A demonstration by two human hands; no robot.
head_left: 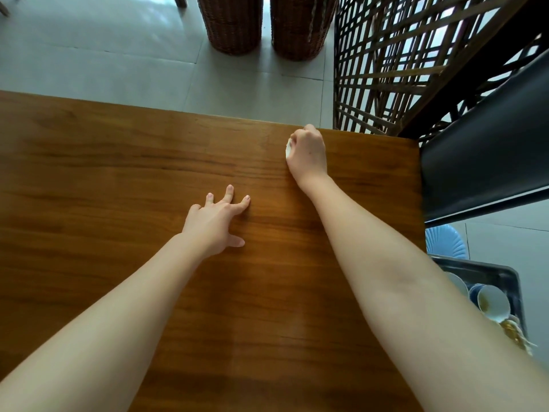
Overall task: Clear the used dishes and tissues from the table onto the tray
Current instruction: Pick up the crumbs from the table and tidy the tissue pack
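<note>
Bracing your left hand (218, 221), fingers spread, on the table (118, 173) lets you reach the far corner, where your right hand (307, 153) grips a white item (288, 149), likely a tissue, destined for the tray (487, 264) beside you.

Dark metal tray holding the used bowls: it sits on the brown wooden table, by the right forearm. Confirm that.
Not quite. The dark metal tray holding the used bowls is not on the brown wooden table; it sits lower, past the table's right edge, by the right forearm. The head view shows this.
</note>
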